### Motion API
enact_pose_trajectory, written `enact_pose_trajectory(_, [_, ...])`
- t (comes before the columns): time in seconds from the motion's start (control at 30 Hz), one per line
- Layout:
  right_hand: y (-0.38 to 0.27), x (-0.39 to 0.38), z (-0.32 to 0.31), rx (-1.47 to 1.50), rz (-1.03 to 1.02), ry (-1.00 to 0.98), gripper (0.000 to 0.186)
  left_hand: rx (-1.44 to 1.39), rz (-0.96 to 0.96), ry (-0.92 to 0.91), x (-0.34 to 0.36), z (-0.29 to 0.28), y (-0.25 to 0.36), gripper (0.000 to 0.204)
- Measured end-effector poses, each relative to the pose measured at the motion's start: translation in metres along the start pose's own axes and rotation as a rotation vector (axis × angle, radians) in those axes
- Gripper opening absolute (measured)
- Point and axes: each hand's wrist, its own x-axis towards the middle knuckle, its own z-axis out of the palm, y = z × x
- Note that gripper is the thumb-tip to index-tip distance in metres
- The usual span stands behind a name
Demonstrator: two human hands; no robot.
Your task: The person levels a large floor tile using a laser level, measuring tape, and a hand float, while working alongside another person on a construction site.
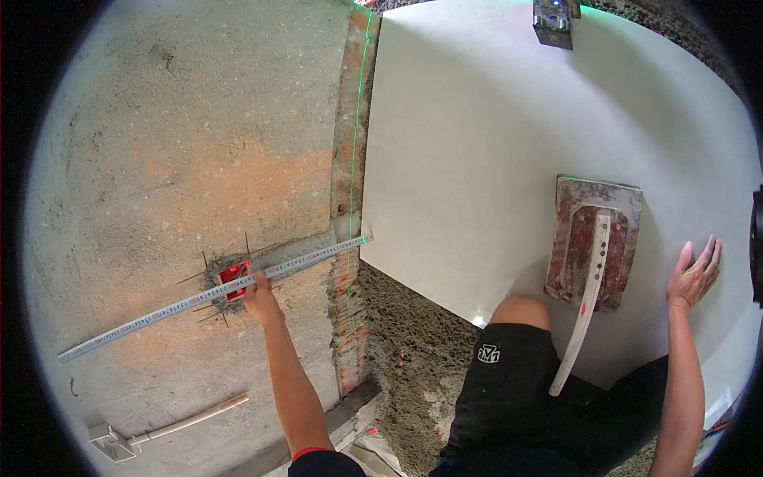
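A long metal measuring rule crosses the rough plastered wall, over a red electrical box, to the edge of a large white tile. My left hand is closed on the rule beside that box. My right hand lies open on the tile at the right, fingers spread. Between my hands, a stained rectangular trowel rests on the tile, with a long pale curved bar lying along its middle and past its lower edge.
A dark device stands at the tile's top edge; a green laser line runs up the wall strip. Coarse mortar shows below the tile, near my knee. At lower left are a white frame and a pale rod.
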Motion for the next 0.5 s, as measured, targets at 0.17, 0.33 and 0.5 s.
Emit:
enact_pose_trajectory(0.17, [0.0,-0.002,0.003,0.006,0.01,-0.016,0.055,-0.007,0.032,0.005,0.0,-0.003,-0.005,0.031])
enact_pose_trajectory(0.33, [-0.007,-0.004,-0.003,0.011,0.023,-0.017,0.056,-0.035,0.089,0.044,0.0,-0.003,-0.014,0.03])
enact_pose_trajectory(0.5, [0.01,-0.013,0.0,-0.039,0.058,-0.016,0.057,0.454,0.247,0.026,0.01,0.015,-0.031,0.036])
